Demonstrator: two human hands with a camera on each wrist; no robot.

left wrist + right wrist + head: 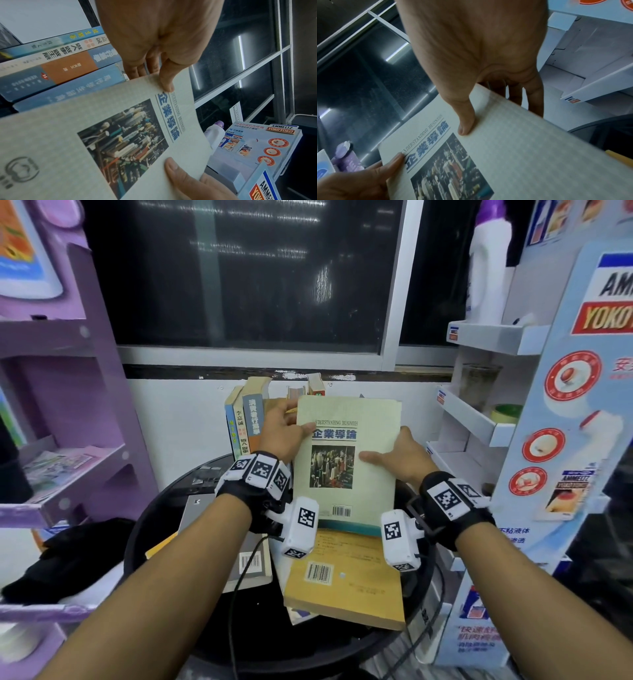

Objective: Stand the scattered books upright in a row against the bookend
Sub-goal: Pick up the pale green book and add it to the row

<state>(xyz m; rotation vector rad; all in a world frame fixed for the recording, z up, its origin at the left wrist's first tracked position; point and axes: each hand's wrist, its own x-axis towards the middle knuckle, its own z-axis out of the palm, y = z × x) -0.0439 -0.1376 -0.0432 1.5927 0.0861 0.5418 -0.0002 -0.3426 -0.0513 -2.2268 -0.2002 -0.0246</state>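
Both hands hold a pale cream book with blue title characters and a city photo, raised above the round black table. My left hand grips its left edge, thumb on the cover, fingers behind. My right hand grips the right edge the same way. Behind, several books stand upright in a row by the wall; their spines show in the left wrist view. A yellow book and a grey one lie flat below. No bookend is visible.
A purple shelf unit stands at the left, with a black cloth at its foot. A white and blue display stand with shelves crowds the right side. A dark window fills the wall behind.
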